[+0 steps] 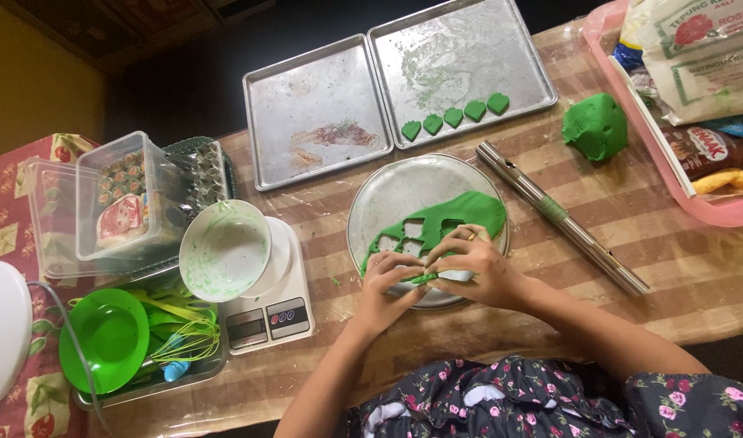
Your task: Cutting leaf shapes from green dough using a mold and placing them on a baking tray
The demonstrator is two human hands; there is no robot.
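Both hands, left hand (390, 280) and right hand (473, 264), pinch green dough (460, 212) (perhaps around a cutter).

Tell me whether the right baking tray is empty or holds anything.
Not empty. The right baking tray holds five green dough cutouts in a row along its near edge; the rest shows only green smears.

Home kitchen table, baking trays (318, 113), kitchen scale (266, 312), rolling pin (562, 217), green dough (596, 126), flour bags (700, 49)
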